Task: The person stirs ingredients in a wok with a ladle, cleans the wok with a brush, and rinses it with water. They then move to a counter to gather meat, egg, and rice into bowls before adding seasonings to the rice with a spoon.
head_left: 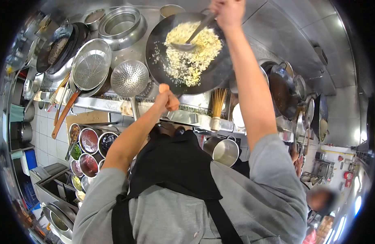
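A dark wok (155, 67) sits on the range in front of me. Pale rice with yellow egg pieces (195, 61) lies spread over its middle and right side. My left hand (168, 100) is closed at the wok's near-left edge, apparently round its handle, which the fingers mostly hide. My right hand (229, 14) is raised beyond the far rim, its fingers wrapped round the handle of a ladle (201, 29). The ladle's bowl rests in the rice. Beside my left hand lies a perforated skimmer (129, 78), its handle passing near my forearm.
A wire strainer (91, 64) with a wooden handle lies to the left. A bamboo brush (218, 107) stands at the range's front edge. Several sauce pots (89, 140) are at lower left, a metal pot (225, 152) below the range. Another person (319, 200) is at lower right.
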`<move>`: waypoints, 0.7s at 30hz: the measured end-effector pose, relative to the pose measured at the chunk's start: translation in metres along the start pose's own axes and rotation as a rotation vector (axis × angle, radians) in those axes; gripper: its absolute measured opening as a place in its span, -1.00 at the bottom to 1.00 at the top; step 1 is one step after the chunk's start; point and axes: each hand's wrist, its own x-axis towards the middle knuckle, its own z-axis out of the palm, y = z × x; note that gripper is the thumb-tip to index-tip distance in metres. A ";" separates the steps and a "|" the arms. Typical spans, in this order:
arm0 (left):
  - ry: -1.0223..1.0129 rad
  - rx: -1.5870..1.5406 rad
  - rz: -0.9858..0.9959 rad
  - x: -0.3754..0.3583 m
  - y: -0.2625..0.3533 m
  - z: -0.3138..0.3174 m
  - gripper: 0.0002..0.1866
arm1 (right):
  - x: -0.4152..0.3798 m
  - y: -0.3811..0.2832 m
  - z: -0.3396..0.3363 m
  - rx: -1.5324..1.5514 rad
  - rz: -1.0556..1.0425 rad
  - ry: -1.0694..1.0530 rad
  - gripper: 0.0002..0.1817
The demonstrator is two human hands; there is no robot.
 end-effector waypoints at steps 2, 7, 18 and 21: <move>0.006 -0.080 -0.137 0.009 -0.024 -0.021 -0.75 | -0.002 -0.017 -0.019 0.308 -0.014 -0.309 -0.82; -0.355 -0.253 0.104 -0.017 -0.014 0.009 -0.89 | -0.068 -0.070 -0.043 0.105 -0.084 -0.104 -0.68; -0.051 0.010 0.041 -0.012 0.045 0.061 -0.76 | -0.126 -0.005 -0.050 -0.285 -0.629 0.224 -0.55; 0.008 -0.050 -0.008 -0.033 0.048 0.067 -0.68 | -0.100 0.028 -0.077 0.089 -0.222 0.101 -0.54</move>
